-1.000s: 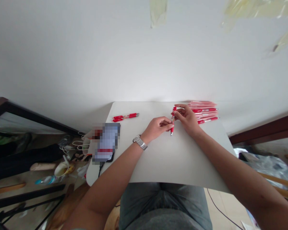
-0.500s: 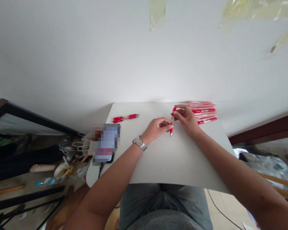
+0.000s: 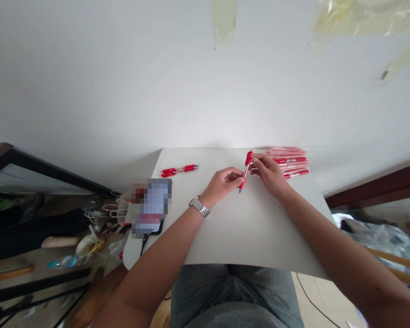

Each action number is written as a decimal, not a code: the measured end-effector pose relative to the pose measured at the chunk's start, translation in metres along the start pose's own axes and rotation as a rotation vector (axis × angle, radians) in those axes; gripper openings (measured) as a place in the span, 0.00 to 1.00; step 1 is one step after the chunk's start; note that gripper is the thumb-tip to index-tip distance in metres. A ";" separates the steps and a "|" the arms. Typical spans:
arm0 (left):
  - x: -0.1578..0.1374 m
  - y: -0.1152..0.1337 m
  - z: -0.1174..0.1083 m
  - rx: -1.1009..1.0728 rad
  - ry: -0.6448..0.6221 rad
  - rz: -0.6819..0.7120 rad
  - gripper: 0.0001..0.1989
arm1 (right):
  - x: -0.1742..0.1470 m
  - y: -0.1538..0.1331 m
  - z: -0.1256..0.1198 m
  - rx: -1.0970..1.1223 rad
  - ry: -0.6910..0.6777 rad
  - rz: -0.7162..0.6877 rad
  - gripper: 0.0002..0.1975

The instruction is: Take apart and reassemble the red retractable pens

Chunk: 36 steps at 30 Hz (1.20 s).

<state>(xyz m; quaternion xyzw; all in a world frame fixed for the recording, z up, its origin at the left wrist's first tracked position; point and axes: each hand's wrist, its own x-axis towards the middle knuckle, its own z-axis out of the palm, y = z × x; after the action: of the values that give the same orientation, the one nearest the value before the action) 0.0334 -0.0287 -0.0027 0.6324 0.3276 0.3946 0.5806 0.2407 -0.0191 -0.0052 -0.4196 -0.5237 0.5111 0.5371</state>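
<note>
Red pen in a left-hand pinch

Grips slim red-and-clear plastic pen point(image 3: 246, 171) near its lower end with bare left hand point(image 3: 227, 179), thumb and fingertips closed; pen tilted above smooth white table point(image 3: 253, 228). Bare right hand point(image 3: 268, 172) half curled at upper barrel, cannot tell whether touching. Just beyond it, bundle of thin pale-pink sticks point(image 3: 287, 152) with red pens among them. At table's left, paired red pens point(image 3: 179, 169).

Containers, floor left: round white tub point(image 3: 79, 246), contents unclear; nearby, clear blue-capped bottle point(image 3: 66, 261), lying sideways. Right: crumpled clear plastic bag point(image 3: 392, 243), contents unreadable.
</note>
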 end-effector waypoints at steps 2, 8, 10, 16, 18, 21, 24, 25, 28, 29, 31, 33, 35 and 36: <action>0.000 0.000 0.000 -0.006 -0.010 0.011 0.12 | 0.000 -0.001 0.000 -0.001 -0.027 0.030 0.15; 0.001 -0.001 -0.001 -0.013 -0.023 0.026 0.12 | -0.003 -0.009 0.001 0.055 -0.057 0.078 0.15; 0.001 0.000 0.000 0.000 -0.021 0.029 0.12 | -0.003 -0.011 0.002 0.068 -0.065 0.079 0.14; 0.001 0.001 -0.007 0.031 0.085 0.030 0.16 | -0.002 -0.018 -0.001 0.112 -0.071 0.021 0.15; 0.002 -0.001 -0.013 0.069 0.150 0.048 0.17 | -0.001 -0.022 -0.004 0.096 -0.032 -0.019 0.15; 0.003 -0.004 -0.021 0.231 0.272 0.088 0.16 | 0.000 -0.028 -0.011 -0.006 0.057 -0.106 0.15; 0.004 -0.008 -0.027 0.362 0.327 0.097 0.14 | 0.002 -0.035 -0.022 -0.224 0.151 -0.214 0.17; 0.004 -0.010 -0.028 0.375 0.332 0.096 0.14 | 0.002 -0.037 -0.026 -0.290 0.180 -0.238 0.18; 0.006 -0.013 -0.028 0.373 0.340 0.088 0.13 | 0.005 -0.040 -0.038 -0.482 0.269 -0.316 0.18; 0.006 -0.014 -0.029 0.373 0.342 0.085 0.13 | 0.006 -0.042 -0.043 -0.557 0.297 -0.341 0.18; 0.007 -0.015 -0.029 0.374 0.341 0.083 0.12 | 0.008 -0.044 -0.051 -0.721 0.302 -0.379 0.15; 0.007 -0.015 -0.029 0.374 0.335 0.083 0.12 | 0.009 -0.047 -0.060 -0.874 0.284 -0.419 0.13; 0.007 -0.014 -0.029 0.372 0.332 0.083 0.12 | 0.010 -0.048 -0.069 -0.979 0.244 -0.437 0.11; 0.007 -0.014 -0.029 0.371 0.331 0.083 0.12 | 0.010 -0.048 -0.073 -1.021 0.225 -0.443 0.10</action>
<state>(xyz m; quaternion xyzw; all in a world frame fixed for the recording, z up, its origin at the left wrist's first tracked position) 0.0114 -0.0073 -0.0152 0.6677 0.4587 0.4495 0.3765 0.3176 -0.0090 0.0362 -0.5581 -0.7193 0.0203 0.4131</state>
